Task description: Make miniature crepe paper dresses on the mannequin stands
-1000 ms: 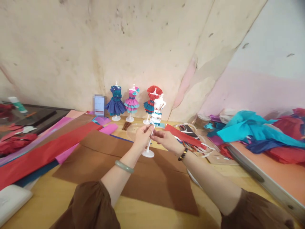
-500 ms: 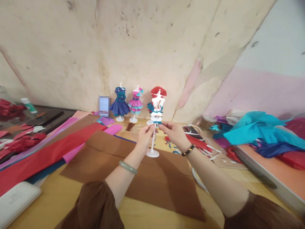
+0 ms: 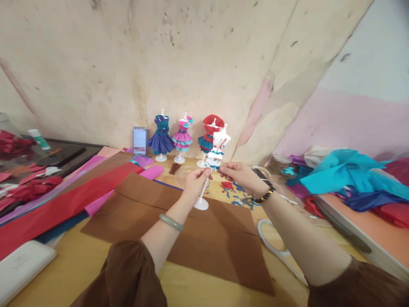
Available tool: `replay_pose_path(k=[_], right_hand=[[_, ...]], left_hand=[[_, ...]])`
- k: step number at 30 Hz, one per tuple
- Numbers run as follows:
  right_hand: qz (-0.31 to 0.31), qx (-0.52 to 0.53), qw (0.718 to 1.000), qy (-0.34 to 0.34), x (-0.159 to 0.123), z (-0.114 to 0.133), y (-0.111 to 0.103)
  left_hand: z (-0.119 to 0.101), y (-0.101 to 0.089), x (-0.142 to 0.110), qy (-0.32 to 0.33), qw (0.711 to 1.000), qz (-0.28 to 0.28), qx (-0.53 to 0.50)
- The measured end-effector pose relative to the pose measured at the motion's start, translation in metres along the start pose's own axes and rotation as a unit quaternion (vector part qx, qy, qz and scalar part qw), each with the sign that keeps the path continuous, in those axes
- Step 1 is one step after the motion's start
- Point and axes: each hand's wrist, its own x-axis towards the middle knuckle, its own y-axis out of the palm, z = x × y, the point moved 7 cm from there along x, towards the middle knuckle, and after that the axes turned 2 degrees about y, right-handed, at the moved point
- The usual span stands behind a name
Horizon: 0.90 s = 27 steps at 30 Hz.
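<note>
A small white mini mannequin (image 3: 221,138) leans right on its stand, the round base (image 3: 201,204) over the brown sheet. Blue-teal and red bits mark its torso, and a teal paper trim (image 3: 214,167) runs along its lower edge. My left hand (image 3: 195,184) is closed in a pinch at that lower edge, beside the pole. At the other side, my right hand (image 3: 240,177) pinches by the end of the trim; its fingertips partly hide what they hold. Behind stands a mannequin in a red and teal dress (image 3: 206,143), partly covered by the white one.
Two dressed mannequins, one blue (image 3: 160,138) and one pink (image 3: 182,138), stand by the wall with a phone (image 3: 139,140). Brown paper (image 3: 153,213) covers the table front. Paper scraps (image 3: 227,186), white-handled scissors (image 3: 260,230), coloured sheets (image 3: 73,200) and turquoise paper (image 3: 341,170) lie around.
The white mannequin has tilted to the right, uncovering more of the red and teal dress behind. Its base has shifted slightly left. My right hand has moved right, away from my left.
</note>
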Motion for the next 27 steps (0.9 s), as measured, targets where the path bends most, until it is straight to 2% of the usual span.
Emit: replay_pose_path(k=[3,7,11,14,16,22,24,27], right_hand=[[-0.023,0.034,0.999,0.013,-0.001,0.000,0.000],[-0.029,0.075,0.996,0.035,-0.006,0.004,0.005],[0.007,0.122,0.992,0.039,-0.016,0.020,0.012],[0.008,0.074,0.997,0.013,-0.018,0.025,0.009],[-0.017,0.003,1.000,0.006,-0.014,0.014,-0.001],[-0.083,-0.136,0.987,0.022,0.002,-0.049,-0.039],[-0.087,-0.153,0.984,0.011,0.003,-0.056,-0.043],[-0.073,-0.146,0.987,-0.014,0.002,-0.043,-0.031]], left_hand=[[0.004,0.004,-0.001,-0.003,1.000,0.010,0.004],[-0.002,0.002,0.001,0.053,0.998,-0.004,0.040],[-0.003,-0.023,0.007,0.063,0.992,-0.090,0.055],[0.001,-0.038,0.011,0.052,0.991,-0.119,0.035],[0.004,-0.038,0.013,0.035,0.994,-0.107,-0.007],[0.011,-0.021,0.016,-0.035,0.990,-0.060,-0.122],[0.012,-0.017,0.016,-0.040,0.989,-0.043,-0.138],[0.013,-0.014,0.014,-0.047,0.989,-0.029,-0.136]])
